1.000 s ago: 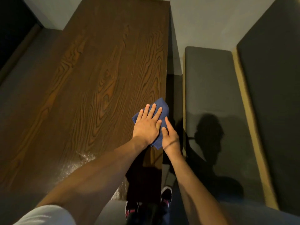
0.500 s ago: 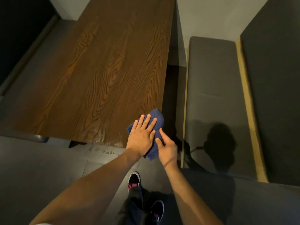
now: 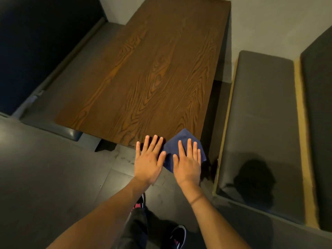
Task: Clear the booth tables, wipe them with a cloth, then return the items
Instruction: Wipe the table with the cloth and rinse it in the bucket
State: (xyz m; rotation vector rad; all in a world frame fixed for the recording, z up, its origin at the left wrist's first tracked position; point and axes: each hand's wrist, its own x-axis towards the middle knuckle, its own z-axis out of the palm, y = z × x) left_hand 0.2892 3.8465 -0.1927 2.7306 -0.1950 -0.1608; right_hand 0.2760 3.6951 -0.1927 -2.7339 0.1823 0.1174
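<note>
The blue cloth point(image 3: 181, 142) is pressed at the table point(image 3: 152, 69) corner by the flat, straight-fingered right hand point(image 3: 187, 162); the left hand point(image 3: 148, 162) is spread open beside it.

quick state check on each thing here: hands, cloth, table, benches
left hand: open, fingers straight, beside the cloth at the table's near edge
right hand: open, flat on the cloth
blue cloth: spread on the table's near right corner, part hanging past the edge
wooden table: top bare but for the cloth and hands
right bench: nothing on its grey seat
left bench: seat partly hidden under the table
</note>
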